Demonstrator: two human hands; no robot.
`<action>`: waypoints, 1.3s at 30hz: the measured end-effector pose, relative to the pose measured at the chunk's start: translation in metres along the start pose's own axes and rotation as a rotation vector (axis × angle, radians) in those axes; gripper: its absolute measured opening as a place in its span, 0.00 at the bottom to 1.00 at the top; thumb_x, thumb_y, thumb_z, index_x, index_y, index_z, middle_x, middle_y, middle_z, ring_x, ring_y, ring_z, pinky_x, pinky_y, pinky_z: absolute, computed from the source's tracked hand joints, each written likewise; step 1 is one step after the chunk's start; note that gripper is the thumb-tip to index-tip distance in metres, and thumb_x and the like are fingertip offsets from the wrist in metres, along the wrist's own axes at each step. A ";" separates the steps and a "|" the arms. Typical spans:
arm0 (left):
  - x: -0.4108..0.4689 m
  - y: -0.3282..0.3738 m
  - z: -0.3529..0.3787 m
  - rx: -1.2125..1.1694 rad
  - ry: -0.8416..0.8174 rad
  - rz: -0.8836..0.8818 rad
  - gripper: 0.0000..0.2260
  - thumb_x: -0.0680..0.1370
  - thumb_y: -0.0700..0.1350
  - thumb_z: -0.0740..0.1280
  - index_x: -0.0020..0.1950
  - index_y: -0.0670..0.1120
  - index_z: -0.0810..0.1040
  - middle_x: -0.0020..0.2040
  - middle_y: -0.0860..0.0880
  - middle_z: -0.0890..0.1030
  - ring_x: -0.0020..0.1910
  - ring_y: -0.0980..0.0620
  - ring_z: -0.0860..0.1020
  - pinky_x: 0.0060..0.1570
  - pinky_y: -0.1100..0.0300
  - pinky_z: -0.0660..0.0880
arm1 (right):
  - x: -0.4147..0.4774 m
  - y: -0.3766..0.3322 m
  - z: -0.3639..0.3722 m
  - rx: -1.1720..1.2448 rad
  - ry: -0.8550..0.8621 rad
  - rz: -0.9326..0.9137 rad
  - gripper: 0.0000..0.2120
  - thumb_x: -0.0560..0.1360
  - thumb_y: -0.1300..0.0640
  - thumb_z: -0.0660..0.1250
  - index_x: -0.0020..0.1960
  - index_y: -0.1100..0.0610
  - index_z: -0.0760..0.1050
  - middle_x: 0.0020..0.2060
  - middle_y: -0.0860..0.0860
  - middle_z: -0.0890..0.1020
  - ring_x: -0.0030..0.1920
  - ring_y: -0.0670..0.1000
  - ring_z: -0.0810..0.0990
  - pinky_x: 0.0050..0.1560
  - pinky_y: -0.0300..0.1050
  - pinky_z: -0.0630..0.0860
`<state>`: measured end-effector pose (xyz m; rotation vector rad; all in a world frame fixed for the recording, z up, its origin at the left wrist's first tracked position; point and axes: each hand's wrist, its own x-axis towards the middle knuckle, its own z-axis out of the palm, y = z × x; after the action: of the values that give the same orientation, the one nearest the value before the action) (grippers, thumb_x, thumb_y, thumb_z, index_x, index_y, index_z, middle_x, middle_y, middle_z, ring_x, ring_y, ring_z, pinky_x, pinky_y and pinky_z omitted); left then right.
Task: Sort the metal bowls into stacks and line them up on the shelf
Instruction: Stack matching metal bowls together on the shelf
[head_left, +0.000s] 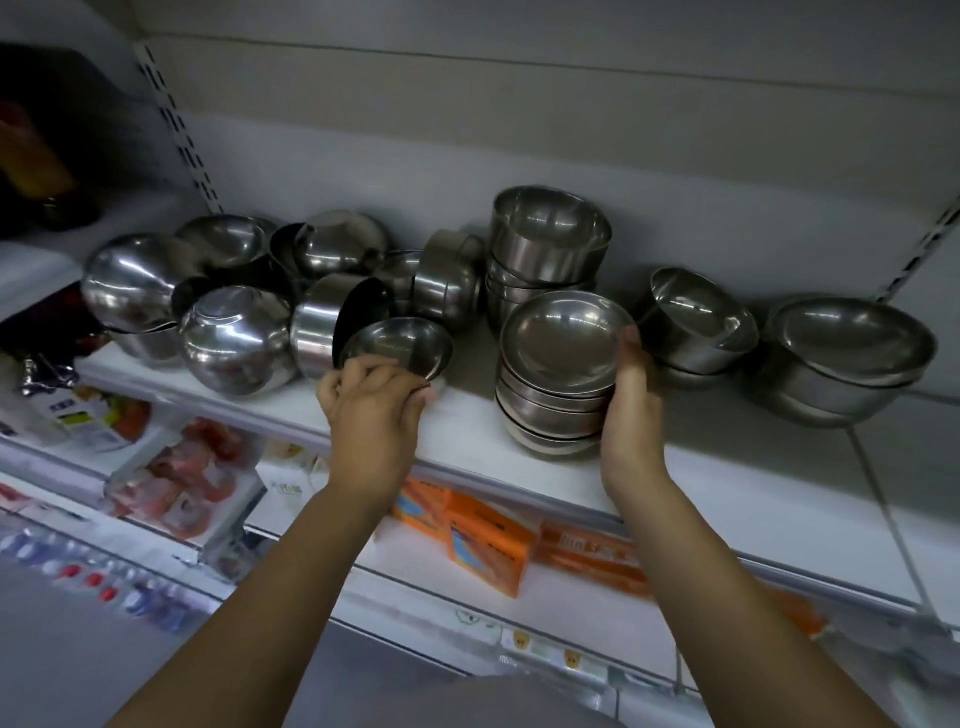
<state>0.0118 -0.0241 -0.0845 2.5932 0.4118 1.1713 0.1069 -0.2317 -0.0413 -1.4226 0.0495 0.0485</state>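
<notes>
My left hand (371, 402) grips a small shallow metal bowl (397, 345) by its near rim, tilted just above the white shelf (467, 421). My right hand (631, 400) holds the right side of a stack of shallow bowls (558, 364), thumb at the top rim. Behind it stands a taller stack of deep bowls (548, 244). A jumble of overturned and tipped bowls (234, 306) fills the shelf's left part. To the right sit a short stack of tilted bowls (698, 325) and a stack of wide bowls (852, 358).
A lower shelf holds orange boxes (491, 540) and packaged goods (182, 478). Slotted shelf uprights (179, 130) run up the back wall at left and right. The shelf above overhangs the bowls.
</notes>
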 end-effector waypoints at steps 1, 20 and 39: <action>0.000 0.002 0.000 -0.034 0.008 -0.010 0.02 0.74 0.44 0.75 0.45 0.46 0.86 0.43 0.52 0.85 0.56 0.52 0.74 0.57 0.59 0.55 | 0.000 -0.001 -0.001 0.006 -0.006 0.002 0.24 0.80 0.36 0.60 0.69 0.48 0.76 0.61 0.45 0.82 0.60 0.45 0.79 0.60 0.41 0.71; 0.043 0.090 -0.039 -0.912 -0.107 -0.114 0.06 0.78 0.43 0.72 0.48 0.55 0.82 0.46 0.56 0.82 0.54 0.56 0.78 0.56 0.67 0.73 | 0.002 -0.004 -0.006 0.005 -0.139 0.065 0.34 0.74 0.27 0.58 0.73 0.46 0.72 0.69 0.44 0.78 0.68 0.45 0.74 0.73 0.47 0.66; 0.024 0.093 -0.011 -0.657 -0.191 0.141 0.16 0.76 0.56 0.70 0.62 0.55 0.82 0.70 0.53 0.73 0.69 0.55 0.65 0.70 0.58 0.67 | -0.008 -0.021 -0.013 -0.076 -0.163 -0.002 0.43 0.64 0.17 0.58 0.71 0.39 0.71 0.68 0.42 0.78 0.68 0.45 0.75 0.72 0.51 0.68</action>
<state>0.0326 -0.1002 -0.0281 2.1392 -0.1796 0.8875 0.0997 -0.2473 -0.0224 -1.4903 -0.0893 0.1659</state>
